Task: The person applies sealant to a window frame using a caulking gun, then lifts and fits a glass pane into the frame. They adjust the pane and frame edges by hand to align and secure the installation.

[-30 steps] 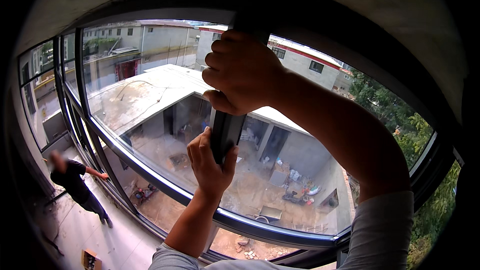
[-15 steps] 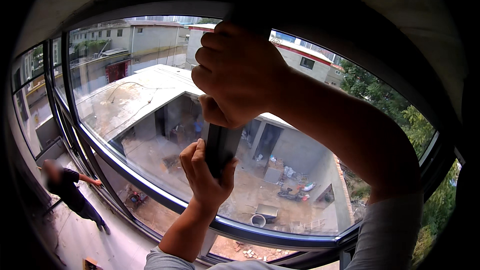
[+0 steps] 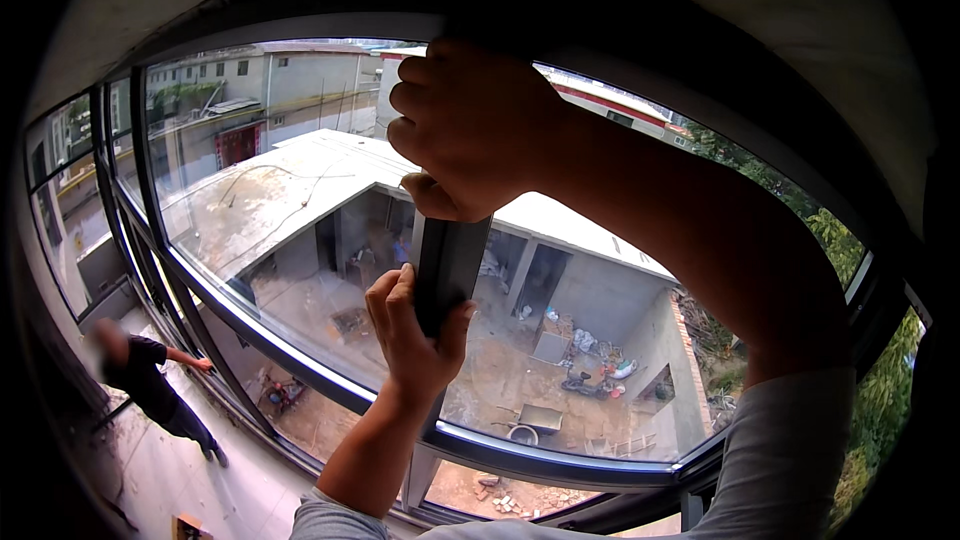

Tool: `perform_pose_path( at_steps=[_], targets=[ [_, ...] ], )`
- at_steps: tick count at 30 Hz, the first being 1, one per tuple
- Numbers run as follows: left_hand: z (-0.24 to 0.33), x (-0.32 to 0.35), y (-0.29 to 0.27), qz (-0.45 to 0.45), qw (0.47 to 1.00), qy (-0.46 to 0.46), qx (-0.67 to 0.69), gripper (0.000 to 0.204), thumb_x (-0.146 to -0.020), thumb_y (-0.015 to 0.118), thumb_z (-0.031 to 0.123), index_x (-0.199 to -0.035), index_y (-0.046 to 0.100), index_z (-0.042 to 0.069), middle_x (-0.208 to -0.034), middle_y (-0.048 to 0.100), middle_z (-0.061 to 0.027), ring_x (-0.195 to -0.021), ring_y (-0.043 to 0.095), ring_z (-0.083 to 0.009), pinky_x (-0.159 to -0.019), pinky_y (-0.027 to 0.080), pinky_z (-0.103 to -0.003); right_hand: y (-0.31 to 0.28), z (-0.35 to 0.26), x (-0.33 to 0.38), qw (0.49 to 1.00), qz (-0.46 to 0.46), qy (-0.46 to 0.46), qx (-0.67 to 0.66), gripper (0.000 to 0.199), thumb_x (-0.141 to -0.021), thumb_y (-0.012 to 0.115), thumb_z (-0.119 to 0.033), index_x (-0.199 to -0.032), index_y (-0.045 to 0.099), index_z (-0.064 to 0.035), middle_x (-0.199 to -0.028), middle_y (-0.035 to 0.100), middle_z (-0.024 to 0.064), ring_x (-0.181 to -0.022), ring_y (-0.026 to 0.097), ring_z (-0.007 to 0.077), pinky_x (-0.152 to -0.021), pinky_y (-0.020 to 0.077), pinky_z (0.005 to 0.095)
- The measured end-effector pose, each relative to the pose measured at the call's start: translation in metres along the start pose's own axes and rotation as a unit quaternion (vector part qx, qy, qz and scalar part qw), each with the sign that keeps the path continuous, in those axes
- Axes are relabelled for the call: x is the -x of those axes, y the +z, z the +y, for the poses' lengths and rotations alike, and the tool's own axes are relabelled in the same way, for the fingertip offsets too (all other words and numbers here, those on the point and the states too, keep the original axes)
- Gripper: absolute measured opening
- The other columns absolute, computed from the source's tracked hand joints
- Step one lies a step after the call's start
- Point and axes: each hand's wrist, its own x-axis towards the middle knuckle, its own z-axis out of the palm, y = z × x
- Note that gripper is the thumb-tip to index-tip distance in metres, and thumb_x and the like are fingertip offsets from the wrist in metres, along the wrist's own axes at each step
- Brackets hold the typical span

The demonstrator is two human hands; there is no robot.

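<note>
Courtyard [image 3: 480,395] with a bare brown dirt floor spreads out beyond the dark upright bar [image 3: 455,255], and it's easily the biggest thing going on. Left of the bar and further out, a pale flat roof [image 3: 300,195] juts across, with a long grey building [image 3: 315,80] behind that; well right of the bar it's green trees [image 3: 838,240]. Closer in, the window frame [image 3: 560,470] runs off to both sides of the bar, thick and dark above it, with a shiny lower rail that looks curved thanks to the fisheye. Way down to the lower left of the bar is a light tiled floor [image 3: 255,485], and another person [image 3: 150,375] in dark clothes stands on it, one arm stretched out toward the frame (can't tell if that hand actually touches). As for the bar itself, it's mid-view, more or less vertical, top end lost in shadow, and both hands are on it. Below and to the right of it, out in the dirt, sits a shallow cart [image 3: 541,419] with a round tub [image 3: 521,434] just beside it. Onto the hands: the right hand [image 3: 480,130] is clenched around the bar's upper part, thumb tucked under the knuckles. Left hand [image 3: 418,340] grasps it lower down, fingers along the left side, thumb on the right.
</note>
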Motion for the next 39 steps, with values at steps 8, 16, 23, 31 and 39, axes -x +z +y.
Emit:
perform_pose_path(
  at_steps=[8,16,23,31,39],
  targets=[
    [-0.005,0.003,0.007,-0.01,1.0,0.004,0.01,0.071,-0.097,0.085,0.036,-0.141,0.054,-0.01,-0.125,0.056,-0.0265,-0.115,0.056,-0.0389,-0.099,0.047,-0.053,0.011,0.0,0.002,1.0,-0.005,0.005,-0.012,0.029,-0.083,0.073,-0.039,-0.074,0.074,-0.0114,-0.077,0.066,0.0022,-0.087,0.066,0.0196,-0.083,0.0553,0.0397],
    [0.001,0.002,-0.002,-0.009,1.0,-0.012,0.022,0.077,-0.091,0.094,0.034,-0.145,0.055,-0.004,-0.134,0.056,-0.0222,-0.117,0.058,-0.0333,-0.097,0.05,-0.044,0.004,0.001,-0.001,1.0,-0.006,0.004,0.005,0.03,-0.083,0.074,-0.039,-0.069,0.071,-0.013,-0.067,0.06,0.0011,-0.074,0.063,0.0178,-0.074,0.0531,0.0404],
    [0.005,0.018,0.006,0.032,0.999,-0.014,-0.007,0.079,-0.091,0.092,0.045,-0.142,0.052,0.0,-0.139,0.059,-0.0283,-0.125,0.06,-0.0407,-0.105,0.047,-0.054,0.014,0.01,0.01,0.983,0.172,-0.04,-0.05,0.034,-0.085,0.077,-0.043,-0.069,0.069,-0.0145,-0.071,0.06,0.0005,-0.075,0.064,0.0191,-0.074,0.055,0.0414],
    [0.021,0.026,0.007,0.05,0.997,-0.05,-0.008,0.053,-0.091,0.093,0.026,-0.11,0.048,0.006,-0.142,0.057,-0.0309,-0.127,0.059,-0.0453,-0.107,0.047,-0.055,0.018,0.01,0.012,0.98,0.184,-0.052,-0.053,0.033,-0.086,0.077,-0.044,-0.072,0.07,-0.0147,-0.073,0.059,0.0003,-0.079,0.064,0.0209,-0.082,0.0543,0.0413],
    [0.009,0.023,0.007,0.03,0.999,-0.027,-0.016,0.055,-0.089,0.094,0.022,-0.109,0.046,0.006,-0.137,0.056,-0.0289,-0.122,0.058,-0.043,-0.105,0.047,-0.053,0.018,0.009,0.01,0.983,0.17,-0.036,-0.053,0.031,-0.086,0.077,-0.043,-0.076,0.072,-0.0141,-0.076,0.062,0.0012,-0.082,0.066,0.0211,-0.085,0.0544,0.0421]
  ],
)
